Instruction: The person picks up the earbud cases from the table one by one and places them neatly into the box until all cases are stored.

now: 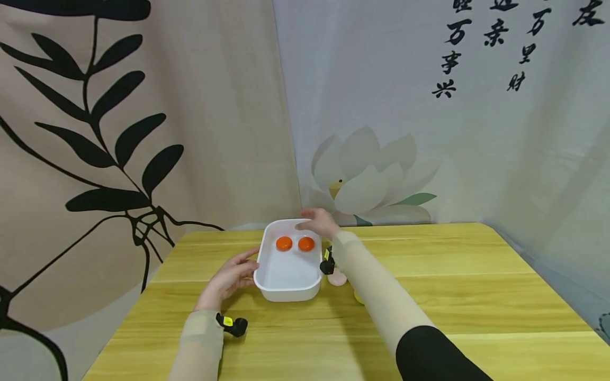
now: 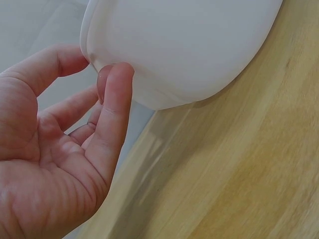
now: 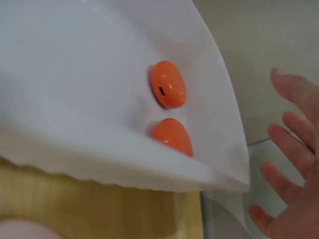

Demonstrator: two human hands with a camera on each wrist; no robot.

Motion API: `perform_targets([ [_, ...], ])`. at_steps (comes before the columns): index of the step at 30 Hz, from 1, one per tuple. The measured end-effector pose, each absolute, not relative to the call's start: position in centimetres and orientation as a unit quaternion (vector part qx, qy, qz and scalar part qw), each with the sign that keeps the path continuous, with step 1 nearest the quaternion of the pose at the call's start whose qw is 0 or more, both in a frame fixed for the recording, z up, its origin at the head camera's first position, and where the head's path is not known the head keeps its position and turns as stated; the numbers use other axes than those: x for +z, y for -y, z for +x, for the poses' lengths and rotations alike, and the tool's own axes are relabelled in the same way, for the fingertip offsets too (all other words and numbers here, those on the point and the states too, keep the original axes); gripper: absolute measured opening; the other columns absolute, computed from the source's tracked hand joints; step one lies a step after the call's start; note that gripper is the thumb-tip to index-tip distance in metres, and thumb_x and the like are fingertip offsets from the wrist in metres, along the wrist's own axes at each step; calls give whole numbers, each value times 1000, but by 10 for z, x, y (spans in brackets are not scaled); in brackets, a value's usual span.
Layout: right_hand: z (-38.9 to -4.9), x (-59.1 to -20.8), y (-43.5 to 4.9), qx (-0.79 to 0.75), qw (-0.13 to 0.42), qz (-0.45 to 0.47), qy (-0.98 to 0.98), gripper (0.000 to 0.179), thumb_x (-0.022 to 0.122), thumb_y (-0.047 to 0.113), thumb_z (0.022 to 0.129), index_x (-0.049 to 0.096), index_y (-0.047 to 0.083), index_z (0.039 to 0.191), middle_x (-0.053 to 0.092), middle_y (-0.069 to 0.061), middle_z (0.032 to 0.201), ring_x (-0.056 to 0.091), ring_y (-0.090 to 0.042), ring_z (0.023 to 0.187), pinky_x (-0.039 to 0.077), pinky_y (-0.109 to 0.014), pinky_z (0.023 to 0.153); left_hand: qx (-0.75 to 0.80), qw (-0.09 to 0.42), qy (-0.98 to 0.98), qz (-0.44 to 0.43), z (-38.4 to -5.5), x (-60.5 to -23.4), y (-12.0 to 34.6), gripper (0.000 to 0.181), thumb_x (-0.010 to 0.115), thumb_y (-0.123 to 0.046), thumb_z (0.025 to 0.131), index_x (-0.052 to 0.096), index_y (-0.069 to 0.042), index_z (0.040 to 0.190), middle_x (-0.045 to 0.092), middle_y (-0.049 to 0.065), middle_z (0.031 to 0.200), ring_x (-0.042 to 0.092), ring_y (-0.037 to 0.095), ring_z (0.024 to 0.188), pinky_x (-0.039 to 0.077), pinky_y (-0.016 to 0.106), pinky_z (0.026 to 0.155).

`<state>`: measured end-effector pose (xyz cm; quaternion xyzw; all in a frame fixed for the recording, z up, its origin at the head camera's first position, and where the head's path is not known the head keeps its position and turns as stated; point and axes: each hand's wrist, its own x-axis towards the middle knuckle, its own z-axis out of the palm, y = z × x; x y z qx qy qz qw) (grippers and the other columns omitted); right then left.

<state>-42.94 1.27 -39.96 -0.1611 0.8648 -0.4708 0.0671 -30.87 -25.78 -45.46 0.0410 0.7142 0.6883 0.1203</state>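
Note:
A white plastic tub (image 1: 288, 272) with rounded corners stands on the wooden table. Two glossy orange rounded pieces (image 1: 284, 243) lie inside near its far end; the right wrist view reveals a small dark slot in one orange piece (image 3: 168, 85). My left hand (image 1: 233, 278) is at the tub's left side. In the left wrist view its loosely bent fingers (image 2: 112, 114) touch the tub's outside by the rim. My right hand (image 1: 320, 223) is over the far right corner, its fingers spread and apart from the rim in the right wrist view.
Right of the tub lies a pale pink round thing (image 1: 337, 277), partly behind my right wrist. A bit of something yellow (image 1: 358, 298) peeks out beside my right forearm. Behind the table's (image 1: 452, 296) far edge hangs a printed curtain (image 1: 238, 116).

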Motion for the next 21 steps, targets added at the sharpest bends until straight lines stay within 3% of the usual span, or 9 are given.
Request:
perform_targets([
  [11, -419, -377, -56, -524, 78, -223, -818, 55, 70, 26, 90, 53, 6, 138, 53, -15, 137, 51, -28, 124, 43, -42, 101, 687, 119, -716, 39, -310, -459, 256, 62, 58, -9, 95, 31, -6, 151, 58, 25, 117, 65, 23, 87, 57, 32, 72],
  [21, -398, -390, -115, -540, 84, -221, -808, 49, 68, 25, 91, 56, 5, 135, 56, -14, 135, 52, -28, 122, 40, -45, 103, 678, 114, -726, 27, -311, -458, 258, 62, 60, -12, 95, 32, -8, 151, 59, 21, 115, 64, 21, 86, 56, 30, 72],
])
